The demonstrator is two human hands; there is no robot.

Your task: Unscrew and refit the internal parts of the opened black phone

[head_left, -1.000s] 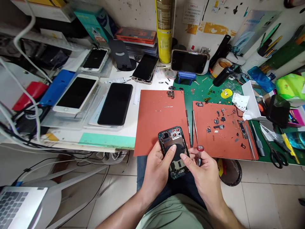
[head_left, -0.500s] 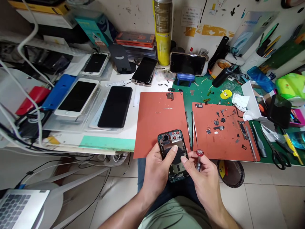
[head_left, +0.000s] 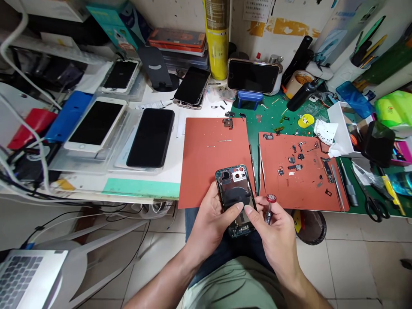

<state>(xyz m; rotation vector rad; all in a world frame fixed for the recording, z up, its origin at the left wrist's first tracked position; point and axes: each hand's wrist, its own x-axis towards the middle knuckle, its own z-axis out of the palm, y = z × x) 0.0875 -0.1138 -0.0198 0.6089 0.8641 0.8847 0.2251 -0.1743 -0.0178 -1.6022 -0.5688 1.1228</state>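
An opened phone housing, dark green at the edges with camera holes at its top, is held over my lap at the table's front edge. My left hand grips it from the left, fingers behind and thumb on the lower part of the round black pad inside. From the right, my right hand presses its thumb on the housing near the left thumb. A small screwdriver with a red cap stands up between that hand's thumb and fingers; its tip is hidden.
Two orange-red mats, a left one and a right one, lie on the table, the right one strewn with small phone parts. Tweezers lie between them. Scissors are at the right, a black phone at the left.
My left thumb has slid down the housing, close to the right thumb, uncovering more of the round pad. The housing has risen slightly. The screwdriver stays in my right hand.
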